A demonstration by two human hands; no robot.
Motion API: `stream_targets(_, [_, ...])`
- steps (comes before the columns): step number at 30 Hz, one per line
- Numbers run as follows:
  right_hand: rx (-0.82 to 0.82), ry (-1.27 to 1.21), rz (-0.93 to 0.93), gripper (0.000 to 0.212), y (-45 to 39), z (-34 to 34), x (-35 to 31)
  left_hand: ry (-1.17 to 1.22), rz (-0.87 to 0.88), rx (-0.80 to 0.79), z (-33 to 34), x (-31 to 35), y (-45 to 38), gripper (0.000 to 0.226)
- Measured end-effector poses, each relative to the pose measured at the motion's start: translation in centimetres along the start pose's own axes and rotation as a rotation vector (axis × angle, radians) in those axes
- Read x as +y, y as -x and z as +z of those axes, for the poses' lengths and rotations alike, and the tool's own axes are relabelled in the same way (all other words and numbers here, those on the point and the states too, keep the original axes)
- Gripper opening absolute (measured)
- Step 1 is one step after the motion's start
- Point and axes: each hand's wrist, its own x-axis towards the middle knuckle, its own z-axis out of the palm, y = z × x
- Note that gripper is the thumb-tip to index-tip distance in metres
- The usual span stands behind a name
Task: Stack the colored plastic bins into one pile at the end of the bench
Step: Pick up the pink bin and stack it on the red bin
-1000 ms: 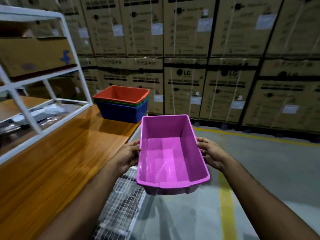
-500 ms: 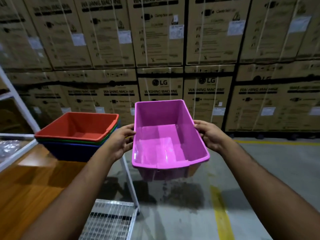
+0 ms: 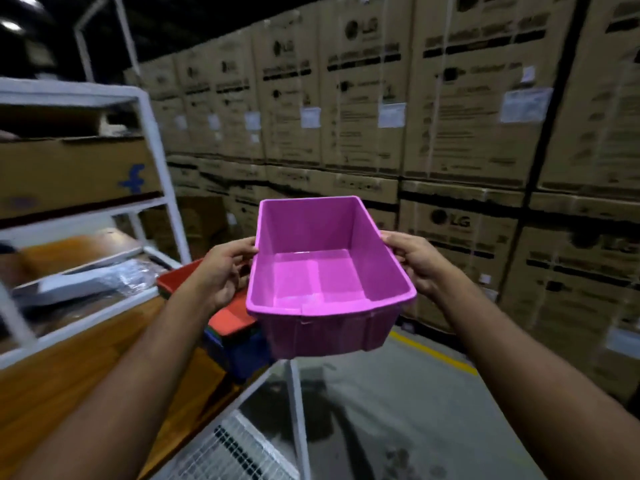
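On my left the wooden counter runs under a white rack, and at its far end sits the pile of bins: a red one on top, a blue one at the bottom, and what looks like a green rim between them, though my arm and the blur hide most of it. My left hand holds the left rim of the pink bin, fingers curled over the edge; my right hand holds the right rim the same way. The bin hangs level in the air, open side up, just right of the pile and above it. I judge this the carry step. Next I must swing it left over the red bin, square the corners, and lower it in.
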Motion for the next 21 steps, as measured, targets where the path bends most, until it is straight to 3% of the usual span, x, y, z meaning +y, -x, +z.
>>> stream_targets(8, [-0.265, 0.035, 0.088, 0.036, -13.5, 7.6, 2.5, 0.027, 0.121, 0.305, -6.8, 2.6, -0.6, 0.025])
stream_targets(21, [-0.437, 0.231, 0.094, 0.033, -25.3, 13.9, 6.1, 0.125, 0.179, 0.495, -11.2, 1.2, -4.1, 0.026])
